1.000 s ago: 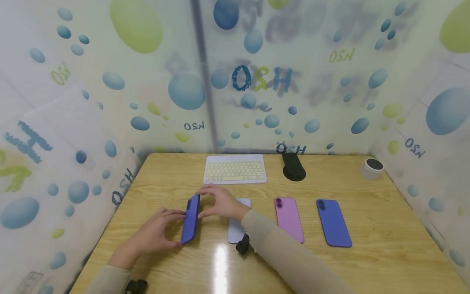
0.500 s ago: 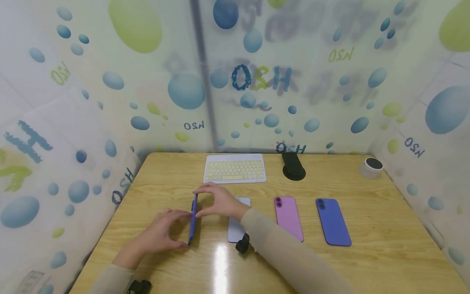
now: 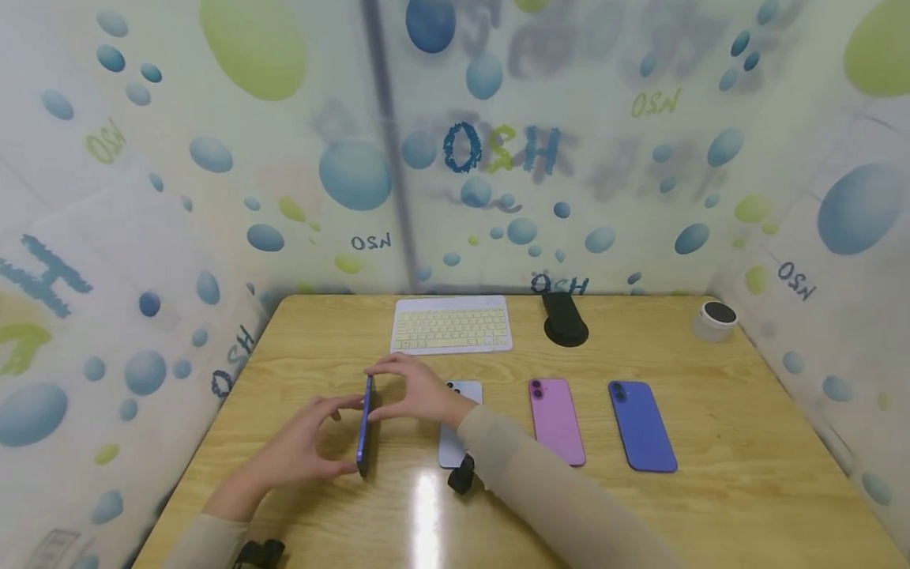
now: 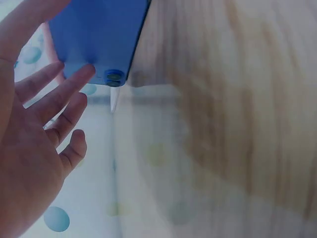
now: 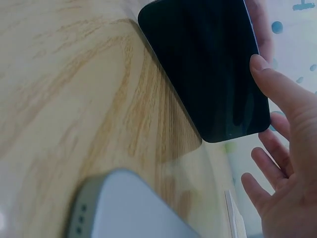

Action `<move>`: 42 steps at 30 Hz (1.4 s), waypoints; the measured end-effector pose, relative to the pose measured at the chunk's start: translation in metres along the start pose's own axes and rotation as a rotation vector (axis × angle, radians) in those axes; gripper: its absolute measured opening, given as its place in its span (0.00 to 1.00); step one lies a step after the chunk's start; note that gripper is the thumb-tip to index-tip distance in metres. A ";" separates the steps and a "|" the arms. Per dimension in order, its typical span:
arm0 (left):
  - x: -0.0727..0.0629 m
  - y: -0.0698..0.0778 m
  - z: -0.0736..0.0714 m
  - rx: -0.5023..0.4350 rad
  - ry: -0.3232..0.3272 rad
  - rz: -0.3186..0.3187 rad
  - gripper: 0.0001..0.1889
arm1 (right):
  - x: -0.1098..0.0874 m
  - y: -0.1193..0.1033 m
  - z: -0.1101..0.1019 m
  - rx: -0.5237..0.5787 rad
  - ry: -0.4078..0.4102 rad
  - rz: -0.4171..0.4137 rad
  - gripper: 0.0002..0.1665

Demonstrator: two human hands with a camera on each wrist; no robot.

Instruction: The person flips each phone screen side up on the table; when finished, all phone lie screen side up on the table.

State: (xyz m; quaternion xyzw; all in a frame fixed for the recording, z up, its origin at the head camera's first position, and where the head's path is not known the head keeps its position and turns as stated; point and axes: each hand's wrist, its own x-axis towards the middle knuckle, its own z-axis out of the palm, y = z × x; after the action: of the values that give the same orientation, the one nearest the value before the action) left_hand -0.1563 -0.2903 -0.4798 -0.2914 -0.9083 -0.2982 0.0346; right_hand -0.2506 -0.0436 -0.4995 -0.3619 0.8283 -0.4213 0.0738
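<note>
A blue smartphone (image 3: pixel 365 427) stands on its long edge on the wooden table, nearly upright. From the left, my left hand (image 3: pixel 295 446) holds it, thumb at the near end and fingertips against the back. My right hand (image 3: pixel 421 393) pinches it from the other side, with a finger at the far end. In the right wrist view the thumb (image 5: pixel 270 82) lies at the edge of the dark screen (image 5: pixel 208 69), and the other fingers spread beyond it. The left wrist view shows the phone's blue back (image 4: pixel 99 39) and camera lenses (image 4: pixel 114 77).
A pale phone (image 3: pixel 451 446) lies partly under my right forearm. Further right lie a pink phone (image 3: pixel 557 423) and another blue phone (image 3: pixel 643 427). Along the back are a white keyboard (image 3: pixel 451 325), a black stand-like object (image 3: pixel 565 320) and a white round object (image 3: pixel 714 322).
The phone has tipped from leaning, back partly showing, to nearly upright on its edge. Both hands stay on it, and most recently have shifted slightly left in view.
</note>
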 end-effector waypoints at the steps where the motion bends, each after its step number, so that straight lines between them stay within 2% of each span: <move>1: 0.000 0.000 -0.001 -0.003 0.010 0.014 0.51 | 0.001 0.000 0.001 0.001 0.001 -0.001 0.47; 7: 0.000 0.001 -0.007 -0.005 0.016 0.040 0.48 | 0.003 -0.002 0.004 -0.019 0.004 0.014 0.47; 17: -0.004 -0.003 -0.012 0.000 0.005 -0.012 0.46 | 0.003 -0.007 0.006 -0.013 0.021 0.015 0.49; 24: -0.007 -0.004 -0.014 0.011 0.003 -0.033 0.47 | 0.002 -0.001 0.009 -0.079 0.027 0.040 0.48; 29: -0.008 -0.004 -0.016 0.022 0.008 -0.032 0.47 | 0.002 0.003 0.011 -0.091 -0.029 0.073 0.49; 34: -0.009 -0.005 -0.019 0.040 0.019 -0.039 0.47 | 0.004 0.004 0.013 -0.177 -0.102 0.078 0.52; 42: -0.013 -0.007 -0.023 0.081 0.031 -0.028 0.46 | 0.005 0.003 0.014 -0.214 -0.099 0.029 0.49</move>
State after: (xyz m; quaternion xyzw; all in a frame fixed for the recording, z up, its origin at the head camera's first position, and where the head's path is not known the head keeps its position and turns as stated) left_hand -0.1522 -0.3143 -0.4678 -0.2722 -0.9230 -0.2663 0.0562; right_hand -0.2499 -0.0551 -0.5101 -0.3758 0.8691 -0.3109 0.0818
